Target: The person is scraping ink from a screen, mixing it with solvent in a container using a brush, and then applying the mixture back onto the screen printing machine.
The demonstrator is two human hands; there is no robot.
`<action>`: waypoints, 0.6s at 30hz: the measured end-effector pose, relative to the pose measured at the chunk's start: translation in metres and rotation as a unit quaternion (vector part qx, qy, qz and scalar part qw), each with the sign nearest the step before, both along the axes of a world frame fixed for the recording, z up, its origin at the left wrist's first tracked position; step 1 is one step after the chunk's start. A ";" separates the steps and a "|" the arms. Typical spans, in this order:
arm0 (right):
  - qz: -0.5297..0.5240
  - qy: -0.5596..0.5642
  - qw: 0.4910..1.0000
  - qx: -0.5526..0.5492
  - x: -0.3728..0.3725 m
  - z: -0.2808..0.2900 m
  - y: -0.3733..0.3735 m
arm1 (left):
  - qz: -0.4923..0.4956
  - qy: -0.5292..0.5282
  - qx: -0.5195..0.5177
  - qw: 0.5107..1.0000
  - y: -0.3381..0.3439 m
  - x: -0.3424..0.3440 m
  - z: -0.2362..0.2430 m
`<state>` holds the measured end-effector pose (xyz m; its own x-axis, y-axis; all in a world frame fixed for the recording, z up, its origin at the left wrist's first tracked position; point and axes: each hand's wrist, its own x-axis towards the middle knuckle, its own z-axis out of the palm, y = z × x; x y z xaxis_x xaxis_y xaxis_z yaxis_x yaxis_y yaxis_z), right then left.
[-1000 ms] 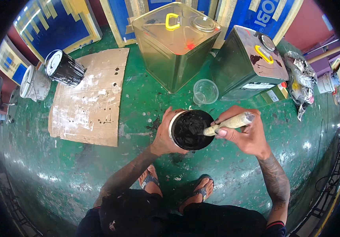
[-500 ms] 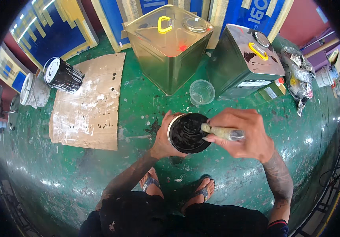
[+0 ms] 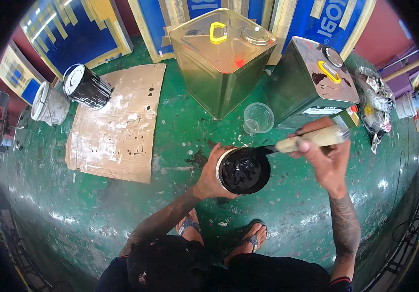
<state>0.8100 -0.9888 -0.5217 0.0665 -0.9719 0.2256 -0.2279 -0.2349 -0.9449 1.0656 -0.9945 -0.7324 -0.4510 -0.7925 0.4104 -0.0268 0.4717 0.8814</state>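
My left hand (image 3: 210, 176) is wrapped round the left side of a round tub (image 3: 219, 171) with a pale wall, tilted so that I look into it. Thick, glossy black paint or ink (image 3: 242, 171) lies inside and smears the rim. My right hand (image 3: 330, 163) grips the pale handle of a spatula (image 3: 312, 139). The spatula's dark blade sits at the tub's upper right rim; its tip cannot be made out. Just beyond the tub, a clear plastic cup (image 3: 259, 118) rests on the green floor.
Two large metal cans (image 3: 221, 73) (image 3: 312, 82) with yellow handles stand ahead. A stained cardboard sheet (image 3: 117, 126) lies at left, by a black-streaked bucket (image 3: 88, 90) and a whitish bucket (image 3: 49, 104). Blue framed screens (image 3: 80, 34) lean behind. A plastic bag (image 3: 375, 100) lies at right.
My right hand has turned and moved right and up, drawing the spatula from over the tub's middle to its rim. The whole view has shifted slightly.
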 end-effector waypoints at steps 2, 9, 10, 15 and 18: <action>0.000 0.011 1.000 0.008 0.003 -0.010 -0.003 | 0.004 0.010 0.008 1.000 -0.001 0.002 0.000; 0.159 0.074 0.984 0.040 0.004 -0.027 -0.003 | 0.021 -0.035 -0.036 0.999 -0.003 0.011 0.001; 0.157 0.076 0.984 0.041 0.001 -0.025 -0.004 | 0.028 -0.044 -0.025 0.998 -0.002 0.010 0.000; 0.102 -0.068 0.985 0.121 -0.020 -0.005 -0.012 | 0.041 -0.006 -0.001 0.999 0.001 0.009 -0.006; 0.053 -0.089 0.992 0.068 -0.017 0.004 -0.012 | 0.011 -0.050 -0.018 0.999 0.002 0.011 -0.009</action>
<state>0.7930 -1.0008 -0.5175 0.1412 -0.9837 0.1111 -0.0351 -0.1171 -0.9925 1.0763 -0.9926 -0.7411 -0.4741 -0.7880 0.3927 -0.1249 0.5017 0.8560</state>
